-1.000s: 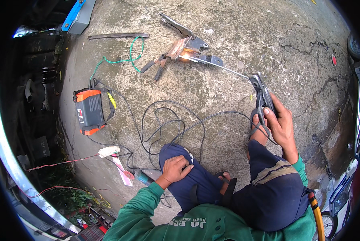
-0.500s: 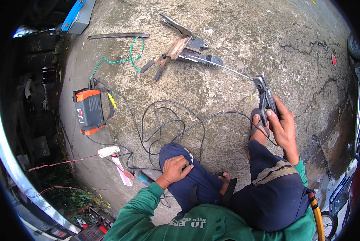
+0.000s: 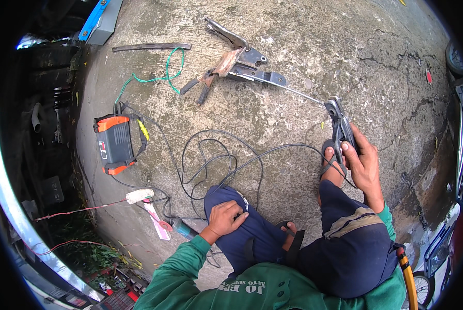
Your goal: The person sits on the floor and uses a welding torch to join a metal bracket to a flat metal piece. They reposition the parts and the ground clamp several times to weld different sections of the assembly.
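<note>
The left hand [image 3: 225, 217] rests flat and empty on the left knee [image 3: 231, 204], apparently as a brace for squatting. The right hand [image 3: 363, 165] grips the electrode holder [image 3: 340, 126], its rod [image 3: 306, 96] reaching far-left toward the metal brackets [image 3: 249, 67], clamped by pliers [image 3: 210, 77]. The welder [image 3: 115, 144] sits left, cables [image 3: 210, 160] coiled between.

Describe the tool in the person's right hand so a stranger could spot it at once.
Start at the cracked concrete floor where the person squats. Above the right knee, the right hand holds a dark electrode holder. Unlike the locking pliers and rusty pliers nearby, a thin rod runs from it to the metal bracket.
</note>
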{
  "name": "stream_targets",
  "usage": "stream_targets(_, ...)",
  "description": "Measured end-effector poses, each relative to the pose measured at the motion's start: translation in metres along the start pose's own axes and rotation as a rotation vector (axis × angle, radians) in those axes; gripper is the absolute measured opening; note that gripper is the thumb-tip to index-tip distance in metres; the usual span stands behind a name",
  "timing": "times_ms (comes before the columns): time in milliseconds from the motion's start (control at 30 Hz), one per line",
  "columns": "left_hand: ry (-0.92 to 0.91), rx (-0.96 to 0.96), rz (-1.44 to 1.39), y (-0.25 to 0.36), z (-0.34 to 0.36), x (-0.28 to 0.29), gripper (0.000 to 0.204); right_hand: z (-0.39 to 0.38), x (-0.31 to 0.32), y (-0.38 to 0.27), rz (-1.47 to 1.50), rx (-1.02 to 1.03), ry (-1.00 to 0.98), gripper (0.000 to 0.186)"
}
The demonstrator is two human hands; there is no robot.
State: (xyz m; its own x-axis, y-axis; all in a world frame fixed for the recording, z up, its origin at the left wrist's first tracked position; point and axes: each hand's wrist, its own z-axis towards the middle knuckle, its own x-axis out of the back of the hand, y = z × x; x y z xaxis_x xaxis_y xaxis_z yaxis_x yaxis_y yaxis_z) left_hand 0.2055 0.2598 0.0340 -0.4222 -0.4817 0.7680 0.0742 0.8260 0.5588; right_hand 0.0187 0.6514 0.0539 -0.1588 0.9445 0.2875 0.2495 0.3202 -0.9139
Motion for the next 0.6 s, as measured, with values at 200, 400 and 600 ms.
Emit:
stream_targets(200, -0.008, 0.001, 0.001, -0.001, -0.0002, -0.0003, 0.025, 0.0004, 0.0003, -0.005, -0.004, 0.001, -0.01, 0.045)
stream_targets(400, -0.019, 0.012, 0.003, -0.0018, -0.0012, -0.0006, 0.025, -0.0004, -0.0008, -0.0028, 0.006, 0.016, -0.005, 0.044)
stream_targets(600, -0.022, 0.016, 0.007, -0.0013, -0.0008, -0.0002, 0.025, 0.0, -0.0004, -0.0033, -0.003, 0.022, -0.004, 0.045)
